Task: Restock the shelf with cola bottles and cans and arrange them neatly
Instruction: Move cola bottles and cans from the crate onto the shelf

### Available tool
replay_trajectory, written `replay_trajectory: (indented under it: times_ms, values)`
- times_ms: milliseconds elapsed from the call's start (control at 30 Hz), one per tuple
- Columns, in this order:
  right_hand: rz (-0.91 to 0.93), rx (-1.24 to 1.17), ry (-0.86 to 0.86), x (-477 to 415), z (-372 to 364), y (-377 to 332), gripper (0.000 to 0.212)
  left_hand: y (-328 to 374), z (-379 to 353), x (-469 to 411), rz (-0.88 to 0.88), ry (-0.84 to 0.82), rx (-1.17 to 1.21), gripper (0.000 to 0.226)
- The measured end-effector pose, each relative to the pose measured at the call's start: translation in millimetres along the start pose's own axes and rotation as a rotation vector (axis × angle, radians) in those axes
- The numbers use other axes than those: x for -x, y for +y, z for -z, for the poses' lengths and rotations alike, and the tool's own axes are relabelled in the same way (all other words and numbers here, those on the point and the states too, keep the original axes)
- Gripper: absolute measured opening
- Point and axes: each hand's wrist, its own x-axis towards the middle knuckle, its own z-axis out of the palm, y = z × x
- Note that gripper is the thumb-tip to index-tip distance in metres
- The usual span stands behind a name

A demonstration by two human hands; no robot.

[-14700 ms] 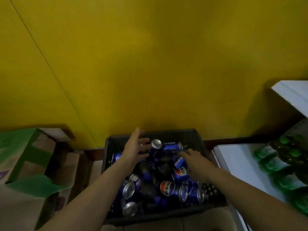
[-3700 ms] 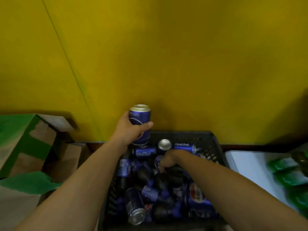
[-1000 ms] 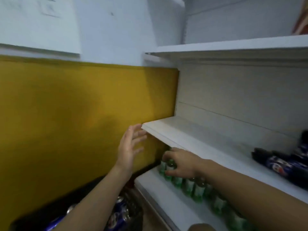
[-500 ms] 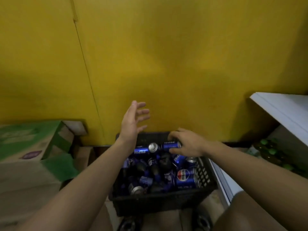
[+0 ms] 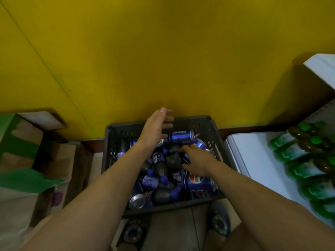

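A black plastic crate [image 5: 215,138] on the floor holds several blue cola cans and small dark cola bottles with blue caps. One can [image 5: 181,136] lies on its side at the crate's far edge. My left hand [image 5: 155,129] hovers over the crate's far left, fingers straight, holding nothing. My right hand [image 5: 197,160] reaches down among the cans at the crate's right, fingers spread and touching a can [image 5: 200,144]; no grip shows. A large can [image 5: 199,182] lies just below my right wrist.
A white lower shelf [image 5: 253,160] at the right carries a row of green-capped bottles [image 5: 301,149]. Another white shelf edge [image 5: 320,67] sticks out above. Cardboard boxes with green flaps [image 5: 23,160] stand at the left. A yellow wall rises behind the crate. Shoes show below it.
Both hands have lowered toward the crate. My right hand moved from the crate's far edge down into the cans. My left hand dropped closer over the crate.
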Motion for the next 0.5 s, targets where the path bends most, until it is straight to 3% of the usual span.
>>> replay_trajectory:
  times_ms: [167, 333, 500]
  values:
    - [0.008, 0.172, -0.102, -52.0, -7.1, 11.1, 0.084, -2.9, -2.7, -17.8, 0.056, -0.015, -0.074, 0.035]
    - [0.024, 0.053, -0.219, -88.9, -49.6, -11.1, 0.092, -11.2, 15.2, -35.6, 0.156, -0.101, -0.208, 0.028]
    - [-0.005, -0.024, -0.148, -88.0, -42.4, -13.2, 0.070, -28.2, 35.8, -37.0, 0.251, -0.025, -0.331, 0.021]
